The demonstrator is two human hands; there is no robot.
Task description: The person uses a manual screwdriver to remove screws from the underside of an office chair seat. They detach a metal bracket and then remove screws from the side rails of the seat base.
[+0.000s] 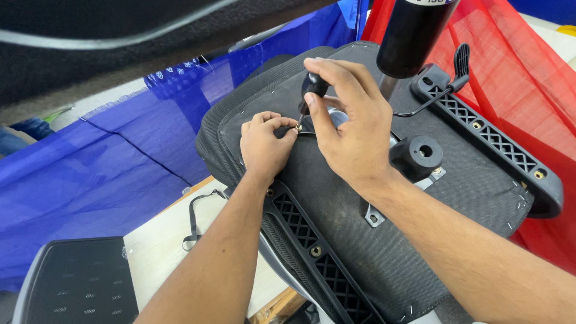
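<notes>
An upside-down office chair seat [360, 228] with black fabric underside lies in front of me. My right hand [348, 120] grips a black-handled screwdriver [312, 90], its tip pointing down at a small screw [298, 126]. My left hand [264, 144] pinches that screw between thumb and fingers, steadying it against the seat's metal plate [336, 117]. The plate is mostly hidden by my hands.
A black gas cylinder [411, 36] rises from the seat's middle. Black lattice armrest brackets [492, 141] [318, 252] run along both sides, with a lever [459, 66] and a round knob [417, 157]. Blue cloth [90, 174] lies left, red cloth [528, 78] right, a black mesh panel [78, 282] at bottom left.
</notes>
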